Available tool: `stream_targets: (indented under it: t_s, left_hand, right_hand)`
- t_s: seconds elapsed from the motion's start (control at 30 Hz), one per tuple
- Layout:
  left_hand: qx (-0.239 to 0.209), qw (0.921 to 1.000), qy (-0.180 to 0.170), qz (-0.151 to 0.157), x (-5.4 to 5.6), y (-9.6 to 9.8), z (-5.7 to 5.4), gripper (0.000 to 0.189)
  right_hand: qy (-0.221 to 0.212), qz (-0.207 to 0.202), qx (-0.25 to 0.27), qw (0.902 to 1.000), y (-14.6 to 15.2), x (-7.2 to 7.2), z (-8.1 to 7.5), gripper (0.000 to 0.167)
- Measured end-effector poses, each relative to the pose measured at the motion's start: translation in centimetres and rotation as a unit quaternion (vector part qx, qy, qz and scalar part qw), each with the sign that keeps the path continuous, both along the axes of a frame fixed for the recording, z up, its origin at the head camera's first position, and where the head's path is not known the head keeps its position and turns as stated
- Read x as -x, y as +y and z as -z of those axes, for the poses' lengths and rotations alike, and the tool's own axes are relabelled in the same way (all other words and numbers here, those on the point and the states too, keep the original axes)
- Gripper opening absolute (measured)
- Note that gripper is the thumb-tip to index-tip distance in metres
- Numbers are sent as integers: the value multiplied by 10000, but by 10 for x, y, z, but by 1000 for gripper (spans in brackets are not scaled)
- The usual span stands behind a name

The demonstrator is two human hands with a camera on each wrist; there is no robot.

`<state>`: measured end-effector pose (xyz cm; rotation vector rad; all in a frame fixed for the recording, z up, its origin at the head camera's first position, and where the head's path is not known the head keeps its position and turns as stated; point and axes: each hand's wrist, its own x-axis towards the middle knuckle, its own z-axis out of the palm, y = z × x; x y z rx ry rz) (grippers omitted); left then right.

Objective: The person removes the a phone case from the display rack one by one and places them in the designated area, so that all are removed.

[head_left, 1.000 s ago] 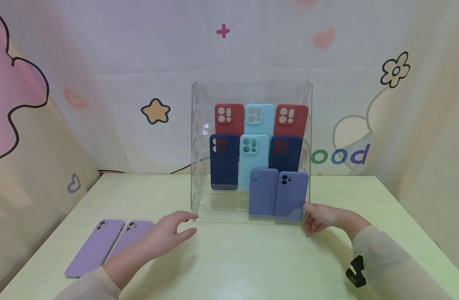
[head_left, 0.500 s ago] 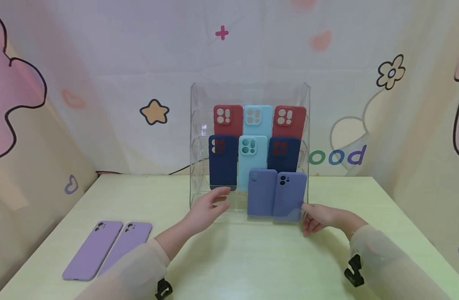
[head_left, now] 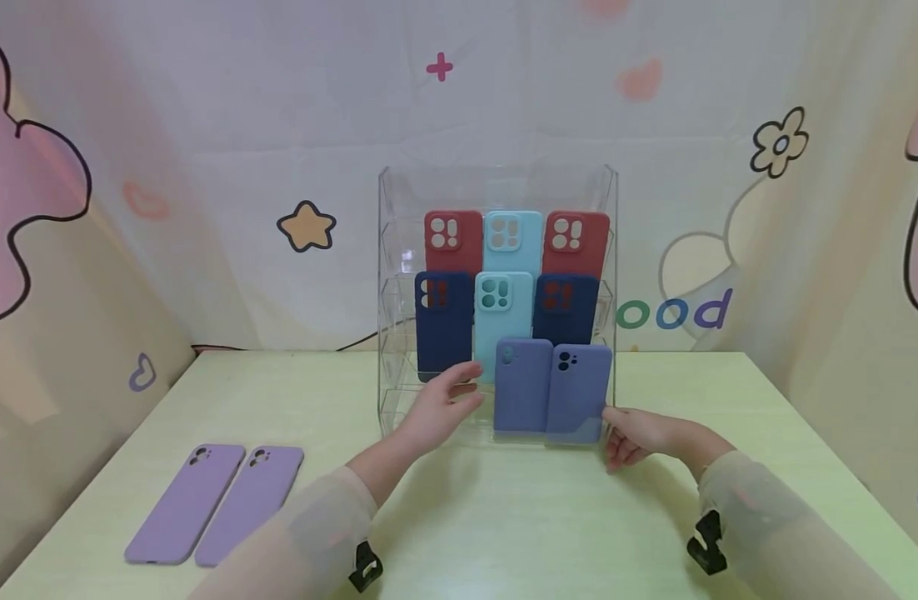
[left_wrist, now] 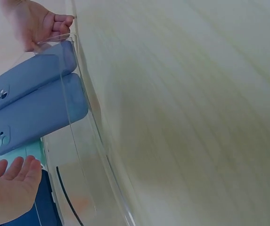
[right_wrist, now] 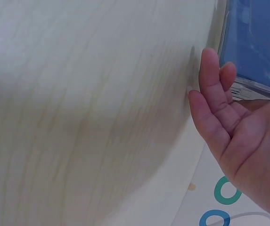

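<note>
A clear acrylic display rack stands on the table and holds phone cases in tiers. Two periwinkle-blue cases stand side by side in its lowest front tier, toward the right. My left hand is beside the left one, fingers relaxed and parted from the thumb, with nothing held. In the left wrist view its fingers lie close to that case's camera end. My right hand is at the rack's lower right side, thumb and index finger pinching its edge; the thumb is partly hidden.
Two lilac phone cases lie flat on the table at the left. Behind the front tier stand dark blue cases, light blue cases and red cases. A printed curtain hangs behind the rack.
My left hand has moved right and forward, from left of the rack to beside the periwinkle-blue cases. My right hand keeps its place at the rack's side.
</note>
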<state>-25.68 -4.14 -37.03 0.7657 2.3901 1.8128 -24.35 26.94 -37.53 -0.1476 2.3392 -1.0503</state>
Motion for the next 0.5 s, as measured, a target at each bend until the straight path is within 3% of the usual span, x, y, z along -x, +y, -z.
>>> stream_targets:
  t_s: [0.33,0.4,0.5]
  left_hand:
    - [-138,9993,-323,-92,9,17,4,44]
    - [-126,9992,-358,-100,2,19,-3,43]
    - [-94,9992,-349,-139,3,20,-2,43]
  right_hand:
    - [43,13,-13,10000,1,1,0,55]
    - [52,20,-24,10000,1,1,1,54]
    - [75,-10,-32,10000,0,1,1,54]
